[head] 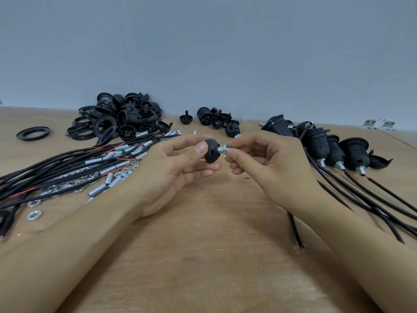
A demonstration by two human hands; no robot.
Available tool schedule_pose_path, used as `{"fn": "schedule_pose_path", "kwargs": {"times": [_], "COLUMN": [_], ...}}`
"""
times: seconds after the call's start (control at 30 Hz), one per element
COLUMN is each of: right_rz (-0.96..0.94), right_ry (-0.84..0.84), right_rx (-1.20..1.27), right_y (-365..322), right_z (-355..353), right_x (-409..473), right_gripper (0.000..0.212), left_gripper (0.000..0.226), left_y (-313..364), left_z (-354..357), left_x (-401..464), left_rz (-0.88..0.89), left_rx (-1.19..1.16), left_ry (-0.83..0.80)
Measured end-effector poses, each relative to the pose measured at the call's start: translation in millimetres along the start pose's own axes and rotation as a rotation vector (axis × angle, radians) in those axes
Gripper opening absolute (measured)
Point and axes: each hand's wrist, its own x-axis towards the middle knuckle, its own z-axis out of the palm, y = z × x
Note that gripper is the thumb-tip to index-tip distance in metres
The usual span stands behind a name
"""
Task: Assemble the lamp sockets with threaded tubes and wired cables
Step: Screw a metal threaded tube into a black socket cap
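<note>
**Socket cap and tube held mid-bench**

Wooden bench (209, 256) against a plain grey wall (225, 46). Parts spread along the far edge, hands at centre.

- 9 o'clock, far left: a loose black ring (33, 133) lying flat, apart from the rest.
- 10 o'clock: heap of black socket parts (121, 119). In front of it, a sheaf of black cables (56, 168) with red cores showing, mixed with silver tubes (108, 178) and hex nuts (35, 215) scattered on the wood.
- Centre: left hand (167, 172) grasps a black cap (212, 151), thumb on its near face, fingers curled behind. A threaded tube (223, 149) with a nut on it sticks out of the cap toward 3 o'clock.
- Right hand (268, 168) pinches the tube's outer end between thumb and forefinger; the other fingers are curled beneath.
- 12 o'clock, behind the hands: a few more caps (216, 120) near the wall.
- 2 o'clock: finished sockets (316, 141) lying in a row, each with a tube and cable; their leads (361, 199) run toward 4 o'clock.
- Far right by the wall: small metal brackets (379, 124), detail unclear.
</note>
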Motion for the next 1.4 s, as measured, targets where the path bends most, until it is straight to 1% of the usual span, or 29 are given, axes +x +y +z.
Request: {"fn": "schedule_pose_path", "kwargs": {"times": [0.07, 0.17, 0.27, 0.3, 0.4, 0.47, 0.5, 0.57, 0.63, 0.67, 0.7, 0.8, 0.83, 0.87, 0.9, 0.97, 1.0, 1.1, 1.13, 1.17, 1.27, 1.3, 1.37, 1.4], "right_rz": [-0.011, 0.0, 0.029, 0.033, 0.089, 0.125, 0.129, 0.135, 0.138, 0.134, 0.128, 0.174, 0.206, 0.223, 0.218, 0.178, 0.167, 0.239, 0.257, 0.252, 0.187, 0.198, 0.276, 0.303], "right_ry": [-0.018, -0.025, -0.01, 0.0, 0.026, 0.032, 0.028, 0.0, -0.049, -0.067, -0.074, -0.043, -0.028, -0.023, -0.029, -0.044, -0.045, -0.02, -0.012, -0.02, -0.083, -0.081, -0.038, -0.02], "right_rx": [0.006, -0.048, -0.097, -0.137, -0.248, -0.274, -0.276, -0.249, -0.225, -0.22, -0.218, -0.189, -0.166, -0.157, -0.166, -0.19, -0.196, -0.129, -0.104, -0.101, -0.114, -0.106, -0.076, -0.069], "right_y": [-1.3, -1.5, -3.1, -3.4, -3.5, -3.7, -4.0, -4.7, -3.9, -3.7, -3.7, -5.6, -7.0, -7.3, -7.0, -5.8, -5.2, -6.0, -7.9, -8.9, -6.8, -5.4, -5.8, -6.8], "right_z": [0.1, 1.7, 2.6, 3.1, 5.5, 5.8, 5.5, 4.4, 3.9, 3.9, 4.2, 5.0, 4.6, 4.1, 3.6, 2.7, 2.4, 3.3, 2.8, 2.6, 1.2, 1.3, 1.1, 0.3], "right_x": [-0.6, -2.2, -3.0, -3.1, -3.2, -1.9, -1.4, -0.9, -1.2, -1.8, -2.0, -2.4, -2.0, -1.4, -1.0, -0.6, -1.0, -2.1, -1.9, -1.4, -1.3, -2.0, -1.9, -1.4], "right_gripper": [0.017, 0.015, 0.005, 0.009, 0.038, 0.045, 0.045, 0.032, 0.018, 0.017, 0.022, 0.058, 0.064, 0.064, 0.059, 0.038, 0.036, 0.062, 0.063, 0.058, 0.029, 0.031, 0.057, 0.064], "left_gripper": [0.035, 0.033, 0.027, 0.024, 0.028, 0.032, 0.033, 0.031, 0.029, 0.028, 0.027, 0.031, 0.033, 0.034, 0.032, 0.03, 0.031, 0.037, 0.035, 0.031, 0.029, 0.03, 0.033, 0.033], "left_y": [-0.1, -0.7, -0.7, -0.3, -0.2, 0.0, -0.2, 0.0, -0.3, -0.3, 0.0, 0.8, 0.9, 0.8, 0.6, 0.5, 0.8, 0.7, 0.6, 0.6, 0.5, 0.6, 0.9, 1.3], "left_z": [0.5, 0.4, -0.9, -0.6, 2.2, 3.3, 3.2, 2.7, 2.1, 1.8, 1.9, 4.1, 4.5, 4.4, 3.8, 3.0, 3.2, 4.4, 4.2, 3.4, 1.3, 1.4, 2.1, 2.1], "left_x": [-0.3, -1.1, -2.2, -2.7, -3.8, -2.4, -1.3, 0.2, 0.1, -0.5, -1.3, -3.0, -2.8, -2.3, -1.6, -1.2, -1.6, -2.8, -2.6, -2.2, -1.9, -2.1, -2.2, -2.1], "left_rz": [-0.005, -0.004, 0.008, 0.015, 0.038, 0.056, 0.064, 0.075, 0.073, 0.07, 0.068, 0.066, 0.067, 0.069, 0.072, 0.074, 0.072, 0.074, 0.079, 0.085, 0.088, 0.086, 0.085, 0.087], "left_rx": [-0.014, 0.036, 0.007, -0.004, -0.012, -0.006, -0.006, -0.002, -0.002, -0.006, -0.008, 0.003, 0.006, 0.008, 0.01, 0.015, 0.016, 0.02, 0.022, 0.022, 0.024, 0.025, 0.027, 0.029], "left_ry": [-0.006, -0.017, -0.02, -0.038, -0.093, -0.077, -0.056, -0.02, -0.02, -0.034, -0.053, -0.095, -0.093, -0.084, -0.075, -0.069, -0.077, -0.098, -0.095, -0.087, -0.068, -0.072, -0.074, -0.069]}}
